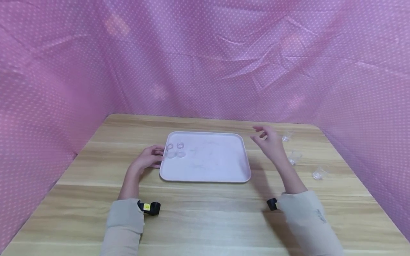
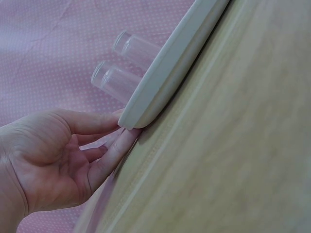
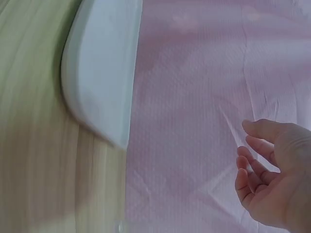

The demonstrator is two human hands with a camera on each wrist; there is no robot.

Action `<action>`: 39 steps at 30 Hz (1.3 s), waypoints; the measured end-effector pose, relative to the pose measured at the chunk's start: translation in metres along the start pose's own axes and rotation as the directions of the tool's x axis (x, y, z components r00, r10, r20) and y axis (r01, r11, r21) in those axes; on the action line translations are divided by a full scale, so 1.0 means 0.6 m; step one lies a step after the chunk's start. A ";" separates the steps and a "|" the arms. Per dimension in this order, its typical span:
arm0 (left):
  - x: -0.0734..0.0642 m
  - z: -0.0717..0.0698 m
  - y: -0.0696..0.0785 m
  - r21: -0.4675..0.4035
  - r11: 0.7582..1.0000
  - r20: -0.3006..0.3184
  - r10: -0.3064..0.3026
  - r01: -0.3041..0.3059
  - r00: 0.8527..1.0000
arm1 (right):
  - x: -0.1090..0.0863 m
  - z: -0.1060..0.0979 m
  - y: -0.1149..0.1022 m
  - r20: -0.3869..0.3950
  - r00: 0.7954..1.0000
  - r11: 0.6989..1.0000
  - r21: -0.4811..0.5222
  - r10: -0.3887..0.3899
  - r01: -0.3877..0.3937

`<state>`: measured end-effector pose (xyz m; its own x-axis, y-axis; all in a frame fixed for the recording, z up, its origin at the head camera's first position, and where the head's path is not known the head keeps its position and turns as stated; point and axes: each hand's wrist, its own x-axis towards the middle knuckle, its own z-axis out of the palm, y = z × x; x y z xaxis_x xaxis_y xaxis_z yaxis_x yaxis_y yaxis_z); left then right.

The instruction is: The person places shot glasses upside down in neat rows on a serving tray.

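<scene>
A white rectangular tray (image 1: 208,170) lies on the wooden table. Its left edge is pinched by my left hand (image 2: 58,155), thumb at the rim and fingers under the edge. Two small clear glasses (image 2: 133,48) stand side by side on the tray near that hand, their thick bases facing up. Beyond the tray's right side, my right hand (image 1: 269,142) is raised in the air with loosely bent fingers and nothing in them. The right wrist view shows this hand (image 3: 277,170) apart from the tray's corner (image 3: 109,126).
Three more clear glasses stand on the table at the right: one far back (image 1: 286,136), one by the right forearm (image 1: 294,157), and one nearer the front (image 1: 320,173). Pink dotted cloth (image 1: 205,71) hangs around the table's back and sides.
</scene>
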<state>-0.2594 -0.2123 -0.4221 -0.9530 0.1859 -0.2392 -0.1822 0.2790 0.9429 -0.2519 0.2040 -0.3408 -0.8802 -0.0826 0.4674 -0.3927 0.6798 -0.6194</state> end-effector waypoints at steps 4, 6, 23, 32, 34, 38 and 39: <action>-0.002 -0.001 -0.002 -0.007 1.000 0.003 -0.001 0.001 1.000 | -0.012 -0.028 0.024 -0.030 0.999 0.999 -0.006 0.042 -0.042; -0.003 -0.001 -0.003 -0.010 1.000 0.004 0.000 0.000 1.000 | -0.019 -0.040 0.035 -0.052 0.996 0.997 -0.009 0.074 -0.075; -0.004 -0.002 -0.002 -0.021 1.000 -0.006 0.003 -0.003 1.000 | -0.058 -0.107 0.134 -0.143 0.936 0.940 -0.075 0.321 -0.333; -0.003 -0.001 -0.003 -0.009 1.000 -0.006 -0.008 0.008 1.000 | -0.084 -0.119 0.161 -0.128 0.867 0.871 -0.038 0.482 -0.490; -0.004 -0.001 -0.004 -0.008 1.000 -0.005 -0.004 0.004 1.000 | -0.086 -0.119 0.164 -0.129 0.866 0.870 -0.041 0.483 -0.491; -0.002 0.000 -0.005 -0.008 1.000 -0.005 0.000 0.000 1.000 | -0.088 -0.120 0.169 -0.120 0.875 0.878 -0.046 0.468 -0.476; -0.001 0.001 -0.004 -0.005 1.000 -0.005 0.002 -0.002 1.000 | -0.090 -0.120 0.170 -0.120 0.874 0.877 -0.043 0.470 -0.478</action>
<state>-0.2583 -0.2124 -0.4245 -0.9545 0.1816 -0.2365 -0.1818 0.2743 0.9443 -0.2255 0.3305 -0.3839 -0.9220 0.3355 0.1931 0.0880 0.6675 -0.7394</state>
